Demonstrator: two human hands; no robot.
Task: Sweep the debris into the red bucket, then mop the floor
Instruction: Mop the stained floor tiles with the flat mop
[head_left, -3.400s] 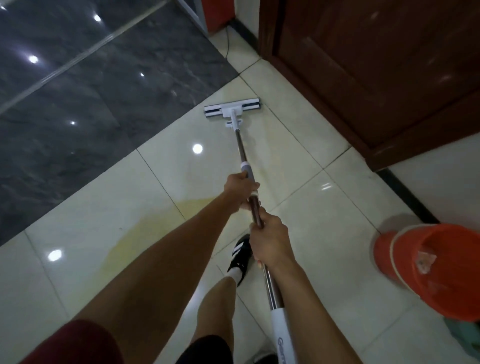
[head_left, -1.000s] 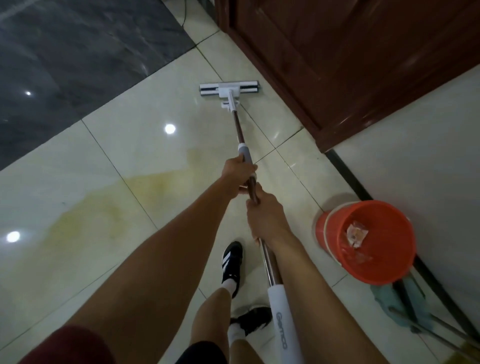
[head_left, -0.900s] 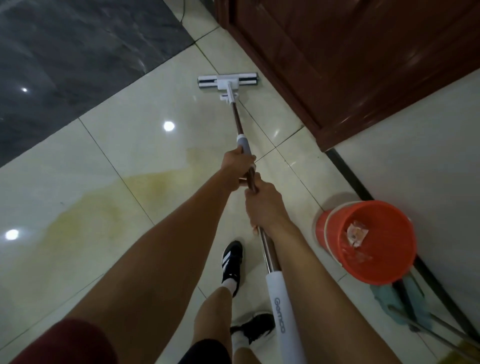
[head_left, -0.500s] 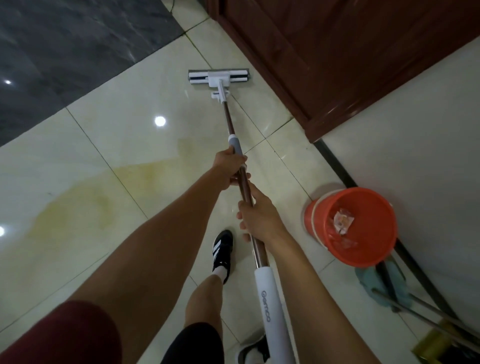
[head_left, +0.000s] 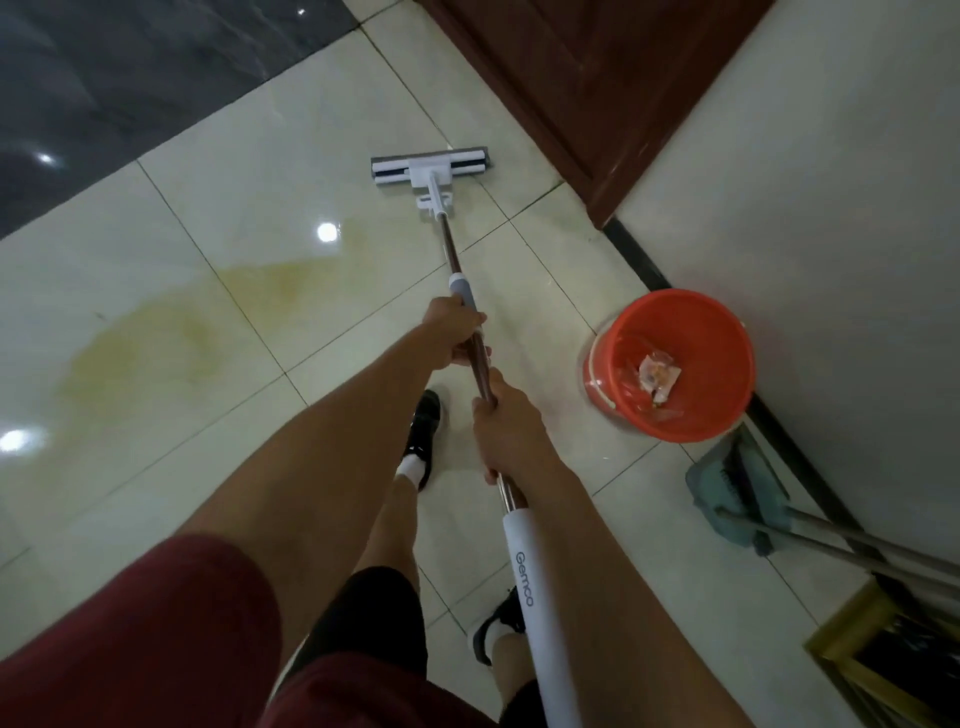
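Observation:
A flat white mop (head_left: 430, 167) lies with its head on the pale tiles near the wooden door. My left hand (head_left: 453, 331) grips the metal pole high up, just below the grey collar. My right hand (head_left: 506, 431) grips the pole lower down, above the white sleeve. The red bucket (head_left: 675, 366) stands to the right by the wall, with crumpled wrappers (head_left: 657, 374) inside. A yellowish stain (head_left: 156, 332) spreads over the tiles to the left of the mop.
A dark wooden door (head_left: 597, 78) closes off the far right corner, and a pale wall (head_left: 841, 234) runs along the right. A teal dustpan (head_left: 737, 493) and broom handles lie by the wall behind the bucket. Dark glossy floor (head_left: 130, 67) begins at far left.
The mop head has slid back toward me along the tiles. The view has shifted, so the bucket and dustpan now sit further into the picture. Both hands keep their grip on the pole.

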